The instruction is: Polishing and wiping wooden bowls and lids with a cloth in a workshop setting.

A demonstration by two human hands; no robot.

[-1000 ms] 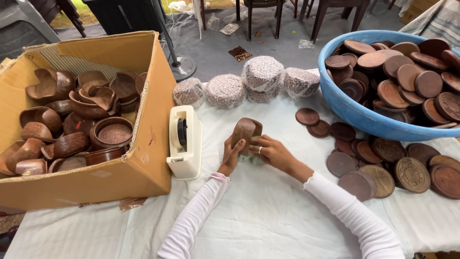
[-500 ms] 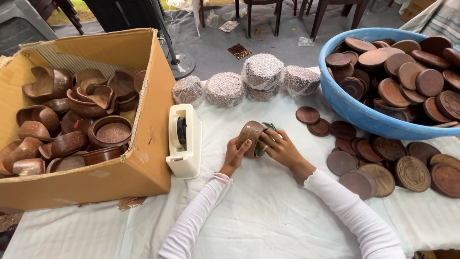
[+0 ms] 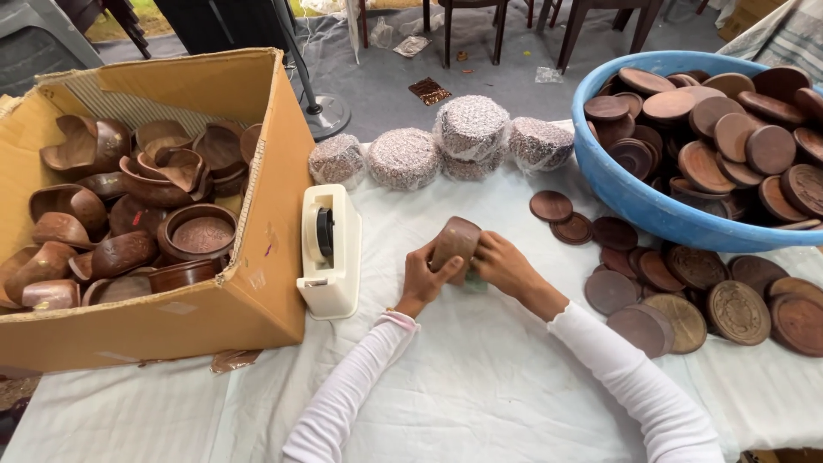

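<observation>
Wooden bowl [image 3: 454, 244], small, brown and carved, sits between both hands above the white-clothed bench [image 3: 480, 403], near its middle. The left hand [image 3: 422, 279] cups it from the left with fingers curled and the thumb pressed on its side; the right hand [image 3: 501, 264] closes on its right side, fingers wrapped against the wood. Something pale green shows under the right hand, too hidden to tell what it is.

Open cloth lies in front of the hands, toward the near bench edge, with only the white sleeves across it. To the left, a cream tape dispenser [image 3: 328, 253] stands just beside the cardboard box [image 3: 257, 283], whose torn front wall runs close to the left hand; the box holds many brown wooden bowls. To the right, flat round wooden lids [image 3: 651, 300] spread over the cloth up to the blue basin [image 3: 651, 214], which is heaped with more lids and overhangs the right side. Behind the hands, four round bundles wrapped in white foam netting [image 3: 446, 150] line the far bench edge, one stacked on another.

Against the frame half a second ago, the bowl is tipped more upright and drawn closer between the palms, and the green piece seen beside it then is now mostly covered.
</observation>
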